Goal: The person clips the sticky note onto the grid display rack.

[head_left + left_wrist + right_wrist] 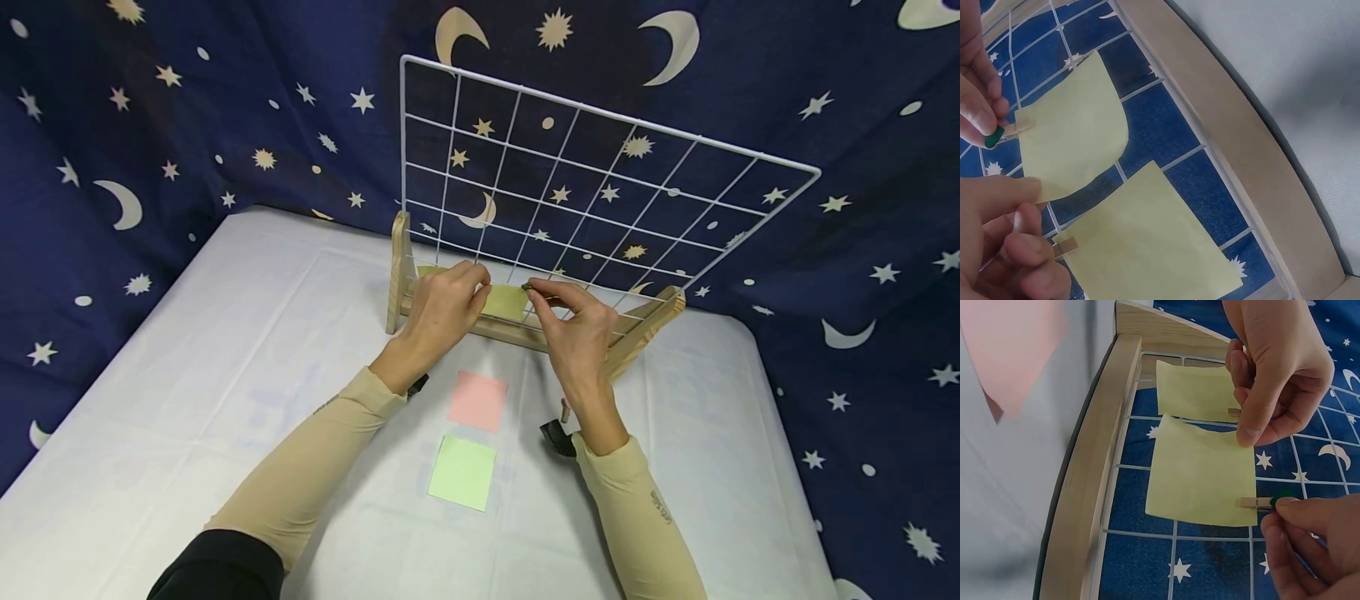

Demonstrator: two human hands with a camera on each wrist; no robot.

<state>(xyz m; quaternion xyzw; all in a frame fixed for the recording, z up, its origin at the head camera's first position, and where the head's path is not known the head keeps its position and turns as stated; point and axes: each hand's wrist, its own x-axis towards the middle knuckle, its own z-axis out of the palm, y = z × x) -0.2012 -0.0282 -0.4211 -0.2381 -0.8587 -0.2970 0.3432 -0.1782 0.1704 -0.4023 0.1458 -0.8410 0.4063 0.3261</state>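
Note:
My left hand [444, 304] pinches the upper corner of a yellow paper note [1204, 475], which lies against the white wire grid [547, 200]. At the note's other upper corner, my right hand [581, 329] pinches a small wooden clothespin [1255, 502] by its green end. The clothespin's jaws overlap the note's edge in the right wrist view. Beside it, to the left in the head view, a second yellow note [1154, 244] hangs on the grid by another clothespin [1066, 247], partly behind my left hand.
The grid stands in a wooden base with a left upright [397, 275] and a right upright [641, 333]. Nearer me on the white table [187, 375] lie a pink note [477, 402] and a light green note [462, 472]. A dark blue star-patterned cloth [247, 92] hangs behind.

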